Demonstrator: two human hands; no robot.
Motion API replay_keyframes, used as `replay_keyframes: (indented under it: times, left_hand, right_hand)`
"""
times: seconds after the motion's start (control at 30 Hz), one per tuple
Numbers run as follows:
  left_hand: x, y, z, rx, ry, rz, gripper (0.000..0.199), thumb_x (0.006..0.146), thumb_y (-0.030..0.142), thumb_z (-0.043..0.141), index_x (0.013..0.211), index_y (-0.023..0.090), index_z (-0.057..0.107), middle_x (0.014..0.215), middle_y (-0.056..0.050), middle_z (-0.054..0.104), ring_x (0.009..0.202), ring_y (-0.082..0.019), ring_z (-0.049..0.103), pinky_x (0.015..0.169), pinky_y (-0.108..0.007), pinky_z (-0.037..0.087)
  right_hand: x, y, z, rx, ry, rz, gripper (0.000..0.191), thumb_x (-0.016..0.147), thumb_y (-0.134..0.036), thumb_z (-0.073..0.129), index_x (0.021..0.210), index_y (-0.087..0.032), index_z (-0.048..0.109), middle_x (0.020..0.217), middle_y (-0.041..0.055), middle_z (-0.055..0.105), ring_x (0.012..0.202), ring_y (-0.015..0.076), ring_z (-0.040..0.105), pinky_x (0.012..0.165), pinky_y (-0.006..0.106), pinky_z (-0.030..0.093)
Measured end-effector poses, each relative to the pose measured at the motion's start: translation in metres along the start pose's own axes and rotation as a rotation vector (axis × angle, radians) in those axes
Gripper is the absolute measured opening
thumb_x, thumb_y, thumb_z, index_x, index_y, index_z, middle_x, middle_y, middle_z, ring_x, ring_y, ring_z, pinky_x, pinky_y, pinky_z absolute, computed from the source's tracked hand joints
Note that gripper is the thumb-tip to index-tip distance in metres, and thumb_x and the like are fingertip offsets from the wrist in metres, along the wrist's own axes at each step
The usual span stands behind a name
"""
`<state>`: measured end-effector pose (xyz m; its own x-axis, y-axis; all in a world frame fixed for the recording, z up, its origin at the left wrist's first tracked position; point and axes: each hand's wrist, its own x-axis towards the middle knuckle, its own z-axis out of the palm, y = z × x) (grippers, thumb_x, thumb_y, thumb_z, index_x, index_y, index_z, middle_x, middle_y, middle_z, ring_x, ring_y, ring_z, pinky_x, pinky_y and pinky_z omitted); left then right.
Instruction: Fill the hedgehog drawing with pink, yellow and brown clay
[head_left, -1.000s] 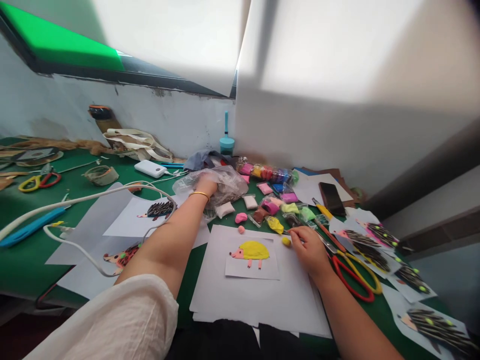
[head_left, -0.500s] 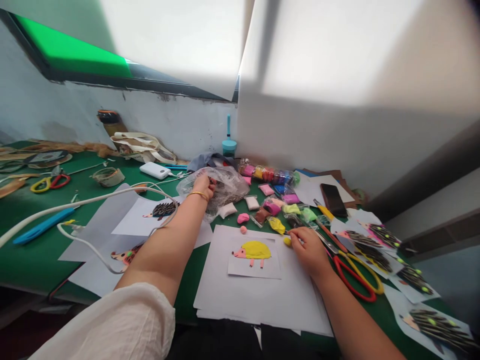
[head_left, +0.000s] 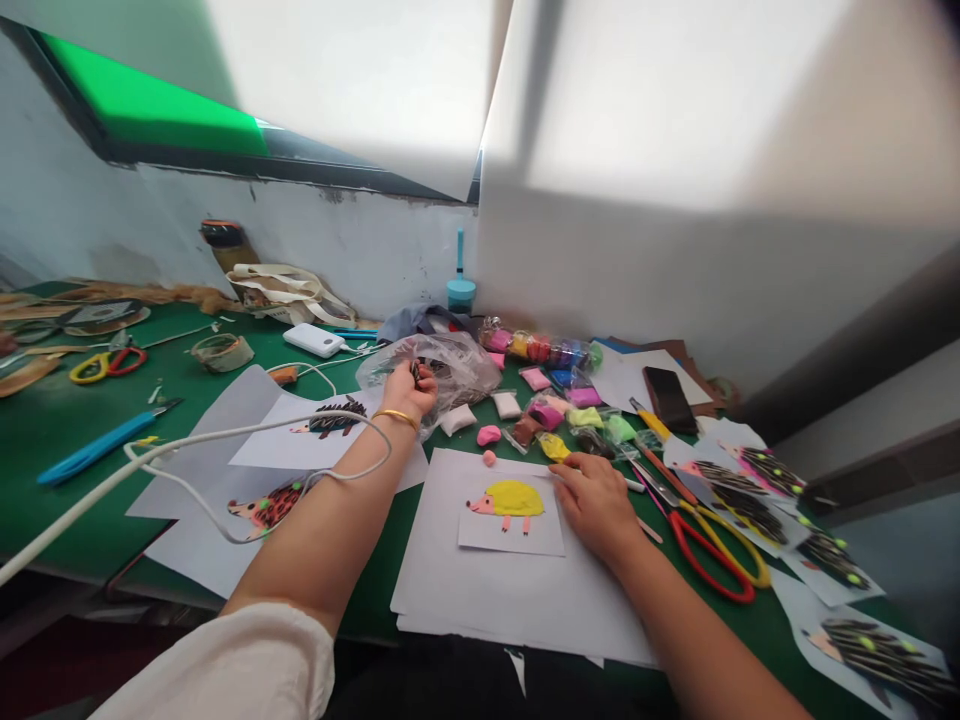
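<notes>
My left hand (head_left: 411, 390) is closed at the front of a clear plastic bag (head_left: 469, 365), with small dark pieces between its fingers. Its wrist wears a gold bangle. My right hand (head_left: 596, 500) rests on the white paper stack (head_left: 465, 600), fingers stretched toward the right edge of a small card (head_left: 480, 540). That card bears a hedgehog with a yellow clay body (head_left: 514, 498) and a pink face and legs. Pink clay lumps (head_left: 488, 435) lie just behind the stack. Packets of coloured clay, one yellow (head_left: 553, 447), lie behind my right hand.
Red and yellow scissors (head_left: 712, 550), a phone (head_left: 667, 400) and several hedgehog cards (head_left: 862, 640) lie at the right. A white cable (head_left: 195, 437) loops over my left forearm. A blue cutter (head_left: 105, 448) lies at the left.
My left hand has drawn back slightly from the bag, dark pieces now showing in its fingers. My right hand has moved left and flattened onto the paper beside the card.
</notes>
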<state>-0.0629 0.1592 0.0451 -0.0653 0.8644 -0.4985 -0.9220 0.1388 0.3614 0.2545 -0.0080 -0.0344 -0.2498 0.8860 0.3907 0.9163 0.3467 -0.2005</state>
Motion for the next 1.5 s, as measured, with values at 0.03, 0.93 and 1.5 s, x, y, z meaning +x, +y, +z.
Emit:
replay_keyframes:
  times: [0.03,0.93,1.5]
  left_hand:
    - [-0.006,-0.002,-0.003,-0.005,-0.009,-0.011,0.035,0.094,0.035,0.059,0.123,0.016,0.057,0.121,-0.009,0.060,0.101,-0.021,0.063,0.085,-0.041,0.055]
    - [-0.078,-0.103,-0.067,0.340,-0.135,-0.200,0.024,0.096,0.030,0.051,0.076,0.016,0.048,0.063,0.004,0.045,0.038,-0.002,0.035,0.031,-0.011,0.018]
    - [-0.102,-0.098,-0.072,0.576,-0.552,-0.519,0.023,0.086,0.033,0.067,0.081,0.014,0.055,0.067,0.002,0.049,0.040,-0.001,0.035,0.035,-0.010,0.014]
  right_hand:
    - [0.000,-0.004,0.001,-0.009,0.002,-0.005,0.025,0.092,-0.028,0.054,0.111,-0.027,0.070,0.115,0.0077,0.063,0.110,0.0265,0.053,0.089,0.041,0.038]
    - [0.004,0.005,-0.010,0.179,-0.355,0.169,0.027,0.098,-0.033,0.036,0.093,-0.025,0.061,0.094,0.0046,0.071,0.086,0.0219,0.064,0.069,0.030,0.042]
    - [0.040,-0.044,-0.039,0.545,-0.179,0.017,0.028,0.094,-0.034,0.049,0.114,-0.024,0.065,0.098,0.0054,0.068,0.088,0.0204,0.063,0.079,0.033,0.050]
